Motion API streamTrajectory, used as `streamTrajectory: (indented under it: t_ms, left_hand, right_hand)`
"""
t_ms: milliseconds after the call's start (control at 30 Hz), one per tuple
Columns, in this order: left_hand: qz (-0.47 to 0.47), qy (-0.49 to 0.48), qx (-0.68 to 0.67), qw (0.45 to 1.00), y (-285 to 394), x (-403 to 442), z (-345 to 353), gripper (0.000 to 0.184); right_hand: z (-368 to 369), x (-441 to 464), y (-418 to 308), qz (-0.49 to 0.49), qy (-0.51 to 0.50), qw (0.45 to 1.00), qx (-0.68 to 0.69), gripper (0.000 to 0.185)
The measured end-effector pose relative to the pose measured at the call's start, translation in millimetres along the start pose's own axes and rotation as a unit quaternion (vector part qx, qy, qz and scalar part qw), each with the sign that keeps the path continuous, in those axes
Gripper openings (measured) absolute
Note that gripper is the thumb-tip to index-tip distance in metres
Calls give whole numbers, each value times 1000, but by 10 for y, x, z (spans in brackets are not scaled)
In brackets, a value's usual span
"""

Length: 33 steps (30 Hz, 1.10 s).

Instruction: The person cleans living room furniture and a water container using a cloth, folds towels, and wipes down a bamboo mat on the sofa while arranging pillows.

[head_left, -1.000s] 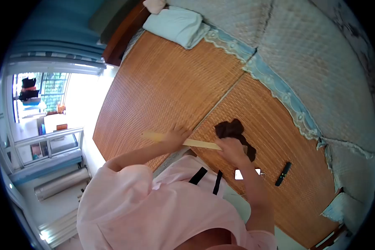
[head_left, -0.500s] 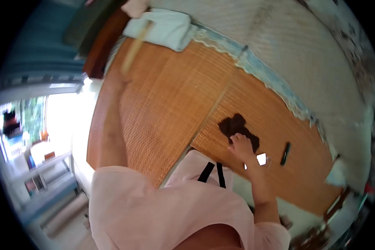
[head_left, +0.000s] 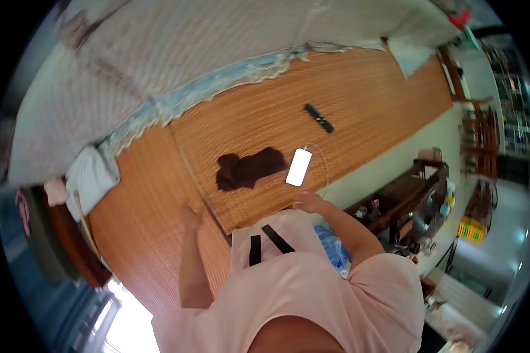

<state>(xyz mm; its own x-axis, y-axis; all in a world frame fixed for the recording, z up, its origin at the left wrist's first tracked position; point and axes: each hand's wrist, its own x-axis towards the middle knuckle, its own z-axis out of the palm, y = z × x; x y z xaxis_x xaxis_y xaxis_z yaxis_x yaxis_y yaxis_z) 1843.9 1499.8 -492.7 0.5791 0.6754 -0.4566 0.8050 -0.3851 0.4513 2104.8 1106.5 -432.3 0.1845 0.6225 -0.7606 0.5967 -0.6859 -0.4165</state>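
My left hand, slightly blurred, hovers low over the woven mat left of its seam, fingers loosely apart and holding nothing visible. My right hand is at the mat's near edge, just below a phone with a bright white screen and a white cable. Its fingers are loosely bent, with nothing visible in them. A crumpled dark brown cloth lies left of the phone. Farther back is a black remote control. A thin light wooden stick rests at the mat's left end, by a folded pale towel.
A pale quilted cover with a blue lace-trimmed edge runs along the far side. Wooden furniture with small items stands to the right, chairs beyond. A blue plastic-wrapped item is beside my body.
The view has swung to the right. My left hand has let go of the wooden stick near the towel and come back toward me. My right hand has left the brown cloth.
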Motion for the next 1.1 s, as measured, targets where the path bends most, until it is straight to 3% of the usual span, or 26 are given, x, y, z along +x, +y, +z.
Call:
streamTrajectory:
  t_ms: [67, 133, 200, 267, 367, 467, 567, 633, 767, 867, 967, 1100]
  left_hand:
    - [79, -68, -5, 995, 518, -302, 388, 73]
    - [91, -100, 3, 991, 1003, -530, 577, 73]
    - [107, -112, 18, 988, 1118, -675, 625, 72]
    - [137, -101, 31, 985, 1066, -672, 758, 70]
    - [16, -99, -94, 990, 908, -621, 749, 64]
    - [-45, -147, -127, 980, 659, -532, 678, 60]
    - [-36, -149, -95, 984, 1281, -604, 356, 65]
    - [92, -79, 136, 983, 1154, -450, 522, 75]
    - [271, -41, 115, 955, 2141, -69, 602, 89]
    - [215, 7, 361, 907, 2426, 230, 1149, 86]
    - [139, -104, 326, 929, 2255, 326, 1611, 79]
    - [162, -190, 330, 910, 1599, 10, 1711, 58]
  right_hand:
    - [-41, -175, 39, 68, 19, 995, 67, 44]
    - [-51, -259, 317, 81, 18, 994, 71, 44]
    - [353, -130, 776, 31, 65, 997, 28, 43]
    - [187, -223, 931, 154, 63, 975, 148, 40]
    - [317, -297, 1318, 209, 128, 946, 212, 35]
    - [357, -478, 1523, 231, 164, 930, 235, 34]
    - [548, -553, 1628, 249, 159, 920, 257, 34]
    - [708, -570, 1594, 254, 164, 913, 275, 35]
    - [904, -479, 1358, 247, 194, 889, 334, 36]
    - [1095, -407, 1184, 217, 207, 871, 388, 35]
    - [1343, -486, 1141, 215, 209, 856, 420, 36]
    - [1864, -782, 986, 265, 171, 878, 360, 38]
